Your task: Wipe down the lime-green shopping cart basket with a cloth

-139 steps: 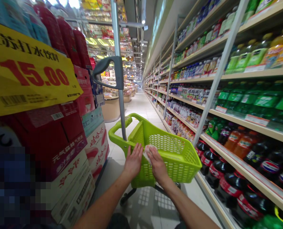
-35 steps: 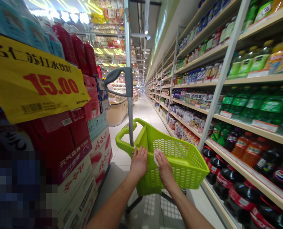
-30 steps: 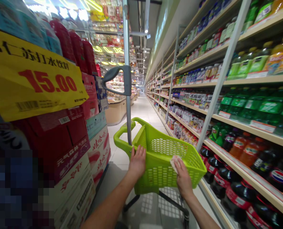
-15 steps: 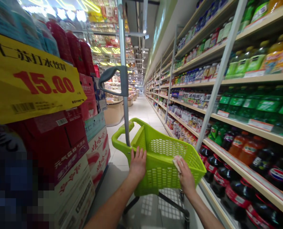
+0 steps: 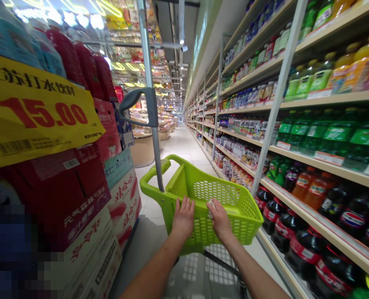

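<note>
A lime-green shopping cart (image 5: 240,228) with a perforated basket stands right in front of me in the head view. My left hand (image 5: 183,218) lies on the basket's near side, its fingers stretched up flat at the rim. Close to its right, my right hand (image 5: 220,220) presses a crumpled whitish cloth (image 5: 210,203) against the same rim. Most of the cloth is hidden under the fingers. A metal pole (image 5: 148,62) rises from the cart's handle end and bears a grey loop-shaped handle (image 5: 151,107).
Shelves of bottled drinks (image 5: 336,128) line the right side, close to the cart. Stacked drink cartons (image 5: 122,199) with a yellow price sign (image 5: 44,112) stand at the left. A tiled aisle (image 5: 178,141) runs ahead past round display counters (image 5: 142,151).
My right hand has slid left along the rim with the cloth, nearer to my left hand. The left hand stays on the rim. The view has shifted slightly.
</note>
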`<state>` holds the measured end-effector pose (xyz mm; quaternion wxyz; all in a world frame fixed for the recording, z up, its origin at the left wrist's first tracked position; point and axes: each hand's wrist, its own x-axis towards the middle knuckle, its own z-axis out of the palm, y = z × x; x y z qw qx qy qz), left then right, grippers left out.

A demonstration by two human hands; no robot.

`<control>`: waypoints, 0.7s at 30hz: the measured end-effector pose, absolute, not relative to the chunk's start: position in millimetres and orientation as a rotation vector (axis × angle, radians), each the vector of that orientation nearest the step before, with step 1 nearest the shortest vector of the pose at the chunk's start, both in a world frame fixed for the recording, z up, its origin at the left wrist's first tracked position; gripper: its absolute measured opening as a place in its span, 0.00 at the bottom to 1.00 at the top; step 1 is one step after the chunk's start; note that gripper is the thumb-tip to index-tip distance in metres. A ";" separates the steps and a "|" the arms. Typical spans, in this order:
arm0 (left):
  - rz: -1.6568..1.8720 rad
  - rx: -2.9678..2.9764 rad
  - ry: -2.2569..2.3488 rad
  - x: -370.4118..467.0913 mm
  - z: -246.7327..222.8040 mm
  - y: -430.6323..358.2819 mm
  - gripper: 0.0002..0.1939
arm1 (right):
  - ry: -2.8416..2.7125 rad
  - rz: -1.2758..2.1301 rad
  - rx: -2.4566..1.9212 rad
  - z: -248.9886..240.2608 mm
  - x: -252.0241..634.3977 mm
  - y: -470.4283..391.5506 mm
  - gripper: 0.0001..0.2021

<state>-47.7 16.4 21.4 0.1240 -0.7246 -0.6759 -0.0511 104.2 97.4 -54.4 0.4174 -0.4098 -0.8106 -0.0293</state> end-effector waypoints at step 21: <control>-0.161 -2.120 -1.943 -44.0 13.6 15.4 0.31 | -1.931 -0.015 -1.000 -86.1 177.9 94.4 0.29</control>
